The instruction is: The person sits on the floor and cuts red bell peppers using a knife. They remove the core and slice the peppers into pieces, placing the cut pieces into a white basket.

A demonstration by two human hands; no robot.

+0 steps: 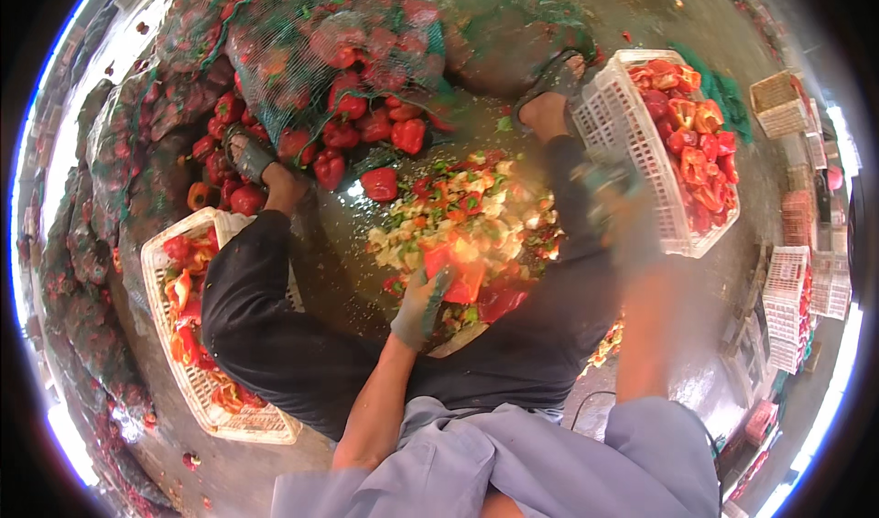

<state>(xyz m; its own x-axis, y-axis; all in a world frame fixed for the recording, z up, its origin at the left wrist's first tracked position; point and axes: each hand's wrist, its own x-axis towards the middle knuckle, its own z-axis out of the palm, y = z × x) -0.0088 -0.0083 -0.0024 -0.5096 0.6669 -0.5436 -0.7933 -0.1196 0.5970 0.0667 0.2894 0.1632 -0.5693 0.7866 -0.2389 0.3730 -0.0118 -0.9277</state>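
My left hand [420, 308], in a grey-green work glove, holds a cut red bell pepper [461, 281] between my legs. Beneath it lies a heap of pepper cores and seeds [474, 216] on the wet floor. Motion blur smears my gloved right hand [611, 192], raised over my right shin beside a white plastic crate [628, 123]. Whether that hand grips anything is not plain. Opened red peppers [693, 147] fill this crate. By my left knee a second white crate [199, 401] holds more cut peppers [184, 312], partly hidden by my leg.
Green mesh sacks [329, 30] of whole red peppers stand in front. Loose peppers [374, 125] spill near my sandalled left foot [250, 154]. More filled sacks [75, 298] line the left. Stacked crates [786, 305] stand far right, and a thin cable [584, 404] shows beside my right hip.
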